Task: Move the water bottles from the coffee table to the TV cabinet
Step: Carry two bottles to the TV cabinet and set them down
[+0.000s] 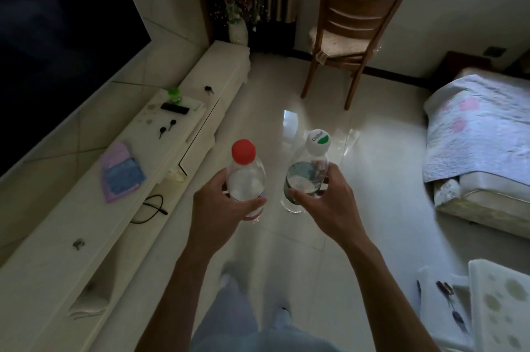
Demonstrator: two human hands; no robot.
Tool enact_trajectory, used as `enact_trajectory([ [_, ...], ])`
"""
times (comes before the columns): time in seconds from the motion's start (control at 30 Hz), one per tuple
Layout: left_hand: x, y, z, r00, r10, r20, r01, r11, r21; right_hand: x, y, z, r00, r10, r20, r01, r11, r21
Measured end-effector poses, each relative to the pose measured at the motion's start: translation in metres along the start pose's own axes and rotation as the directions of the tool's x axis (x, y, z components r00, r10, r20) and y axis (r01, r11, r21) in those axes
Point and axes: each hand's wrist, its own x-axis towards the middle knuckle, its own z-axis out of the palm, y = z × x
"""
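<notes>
My left hand [220, 208] grips a clear water bottle with a red cap [244, 170], held upright over the tiled floor. My right hand [324, 202] grips a second clear bottle with a white and green cap [311, 162], also upright, just to the right of the first. The long white TV cabinet [86, 222] runs along the left side, below the dark TV screen [57, 36]. A corner of the coffee table [499, 308] shows at the bottom right. Both bottles hang in the air between cabinet and table.
On the cabinet top lie a pink and blue cloth [122, 176], a black cable [152, 208], a black remote [175, 107], a green-capped bottle [173, 94] and keys [208, 90]. A wooden chair [348, 44] stands ahead, a covered bed [481, 145] at right. My legs show below.
</notes>
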Motion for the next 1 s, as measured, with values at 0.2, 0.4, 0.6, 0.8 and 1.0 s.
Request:
enact_trajectory([
  [0.2,0.072,-0.005,0.004,1.0,-0.018,0.007,0.017,1.0,0.023,0.071,0.004,0.019,0.999,0.033,0.029,-0.033,0.999,-0.008],
  [0.4,0.171,-0.01,0.003,1.0,0.0,0.022,-0.001,1.0,0.019,0.16,-0.01,0.04,0.999,0.052,0.011,-0.052,0.998,-0.044],
  [0.6,0.275,-0.002,-0.005,0.998,0.026,0.065,-0.025,1.0,-0.009,0.254,-0.035,0.058,0.997,0.069,-0.039,-0.072,0.995,-0.07],
  [0.8,0.353,0.003,-0.009,0.996,0.048,0.073,-0.047,0.999,-0.026,0.33,-0.052,0.077,0.997,0.058,-0.049,-0.061,0.996,-0.062],
  [1.0,0.413,0.002,-0.001,0.996,0.007,0.084,-0.001,0.998,-0.068,0.395,-0.059,0.086,0.998,0.043,-0.042,-0.045,0.998,-0.053],
])
